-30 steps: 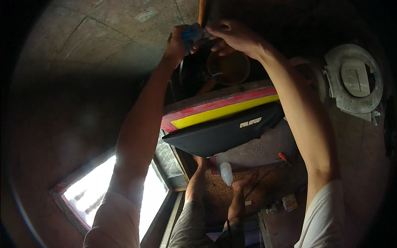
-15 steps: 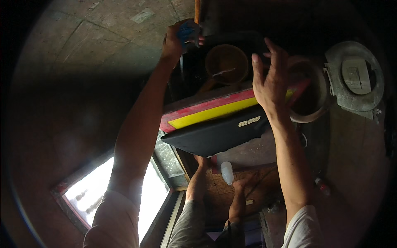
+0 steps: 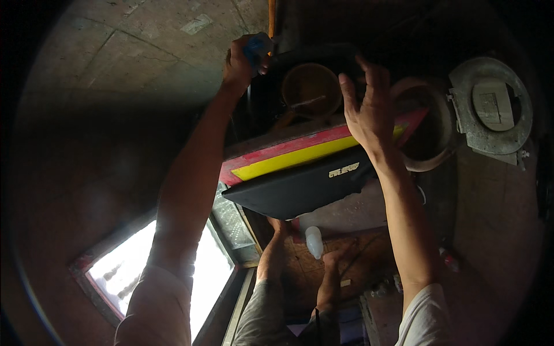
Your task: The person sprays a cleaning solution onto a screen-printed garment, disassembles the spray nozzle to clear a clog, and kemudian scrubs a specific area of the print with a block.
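At the top of the view my left hand (image 3: 238,60) is closed around a small blue and see-through plastic item (image 3: 257,51); its exact kind is hard to make out. My right hand (image 3: 372,109) reaches forward with its fingers apart and holds nothing. Just below that hand is the end of a red-edged board with a yellow strip (image 3: 294,157), and a black padded panel (image 3: 288,184) leans below the strip. Between the hands, farther off, sits a round brown bowl (image 3: 312,89) with a pale streak in it.
Right of my right hand stands a large round pot (image 3: 447,132), with a grey toilet seat (image 3: 522,98) beyond it. A whitish bottle (image 3: 314,241) lies by my feet. An orange pole (image 3: 271,23) rises behind my left hand. Bright light fills an opening (image 3: 210,282) at lower left.
The whole view has shifted slightly, so things appear a little farther left. My left hand keeps its grip on the blue item, and my right hand stays spread over the board.
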`<action>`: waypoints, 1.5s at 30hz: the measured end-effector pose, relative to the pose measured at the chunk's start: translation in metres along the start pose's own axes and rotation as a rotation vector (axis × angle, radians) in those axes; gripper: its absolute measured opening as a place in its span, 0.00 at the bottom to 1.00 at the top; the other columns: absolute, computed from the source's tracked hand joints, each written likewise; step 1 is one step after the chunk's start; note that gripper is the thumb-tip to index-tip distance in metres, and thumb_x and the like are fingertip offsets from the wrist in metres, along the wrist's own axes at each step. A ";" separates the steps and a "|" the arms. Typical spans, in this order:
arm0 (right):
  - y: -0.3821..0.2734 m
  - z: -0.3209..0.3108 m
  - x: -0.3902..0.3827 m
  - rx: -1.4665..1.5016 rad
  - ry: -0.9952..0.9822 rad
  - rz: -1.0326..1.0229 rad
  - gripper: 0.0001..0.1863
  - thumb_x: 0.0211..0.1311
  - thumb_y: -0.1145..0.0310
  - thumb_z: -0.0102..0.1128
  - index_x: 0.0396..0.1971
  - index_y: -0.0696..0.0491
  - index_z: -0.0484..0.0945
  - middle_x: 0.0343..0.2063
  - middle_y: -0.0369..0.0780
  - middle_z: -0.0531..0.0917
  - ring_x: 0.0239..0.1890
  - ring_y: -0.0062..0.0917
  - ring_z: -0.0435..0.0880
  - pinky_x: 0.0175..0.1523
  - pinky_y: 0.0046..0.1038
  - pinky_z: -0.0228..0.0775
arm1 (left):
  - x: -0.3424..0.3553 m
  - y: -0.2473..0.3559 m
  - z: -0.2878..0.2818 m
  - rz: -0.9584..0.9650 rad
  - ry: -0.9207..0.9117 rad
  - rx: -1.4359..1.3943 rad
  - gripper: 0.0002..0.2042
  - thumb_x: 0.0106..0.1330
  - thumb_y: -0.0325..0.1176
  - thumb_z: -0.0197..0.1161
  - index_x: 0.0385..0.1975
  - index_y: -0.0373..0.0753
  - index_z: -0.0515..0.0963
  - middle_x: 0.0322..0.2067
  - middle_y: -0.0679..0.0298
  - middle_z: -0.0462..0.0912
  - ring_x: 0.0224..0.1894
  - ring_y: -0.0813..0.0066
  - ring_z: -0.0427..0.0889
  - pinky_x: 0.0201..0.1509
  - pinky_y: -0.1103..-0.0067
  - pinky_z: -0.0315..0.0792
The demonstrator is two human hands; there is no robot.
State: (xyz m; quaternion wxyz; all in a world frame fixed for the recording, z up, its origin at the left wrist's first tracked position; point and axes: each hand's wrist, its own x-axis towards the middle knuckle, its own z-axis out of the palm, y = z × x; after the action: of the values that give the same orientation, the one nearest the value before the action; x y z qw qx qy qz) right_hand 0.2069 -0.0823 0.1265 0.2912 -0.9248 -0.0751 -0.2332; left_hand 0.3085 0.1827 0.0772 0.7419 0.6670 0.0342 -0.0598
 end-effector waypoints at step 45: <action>-0.020 0.065 0.102 0.741 -0.758 0.620 0.24 0.70 0.42 0.61 0.39 0.51 0.84 0.33 0.33 0.87 0.31 0.12 0.80 0.37 0.17 0.69 | -0.015 0.018 0.013 0.060 -0.107 -0.080 0.33 0.74 0.49 0.34 0.63 0.24 0.68 0.46 0.44 0.83 0.41 0.51 0.87 0.49 0.61 0.82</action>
State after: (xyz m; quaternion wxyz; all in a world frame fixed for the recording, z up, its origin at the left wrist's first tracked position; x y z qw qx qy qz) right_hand 0.3162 -0.0281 0.1384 0.6006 -0.7594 0.0230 0.2491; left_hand 0.2953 0.1720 0.0986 0.7702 0.6333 -0.0230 -0.0718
